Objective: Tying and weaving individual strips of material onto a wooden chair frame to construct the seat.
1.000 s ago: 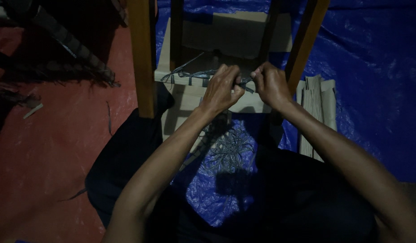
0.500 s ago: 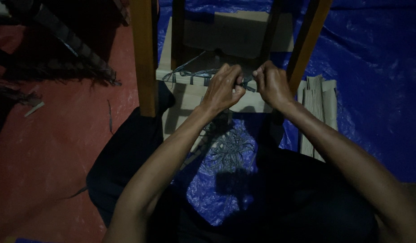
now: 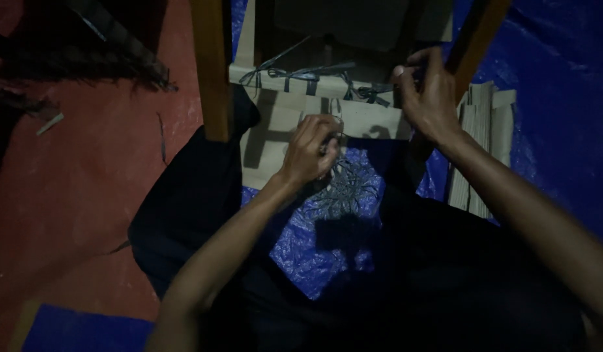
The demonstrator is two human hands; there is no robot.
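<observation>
The left hand [image 3: 311, 148] was closed in a pinching grip on a thin dark strip [image 3: 335, 116] hanging from the pale cardboard panel [image 3: 295, 114], seemingly to keep it taut. The right hand [image 3: 428, 94] was curled shut on the knotted end of another strip [image 3: 373, 93] at the panel's upper edge, beside one of two wooden legs [image 3: 211, 65] that framed the work. A loose heap of cut strips [image 3: 346, 190], too tangled to count, lay on the blue tarp [image 3: 556, 117] within easy reach. One stack of folded cardboard pieces [image 3: 481, 130] stood to the right.
</observation>
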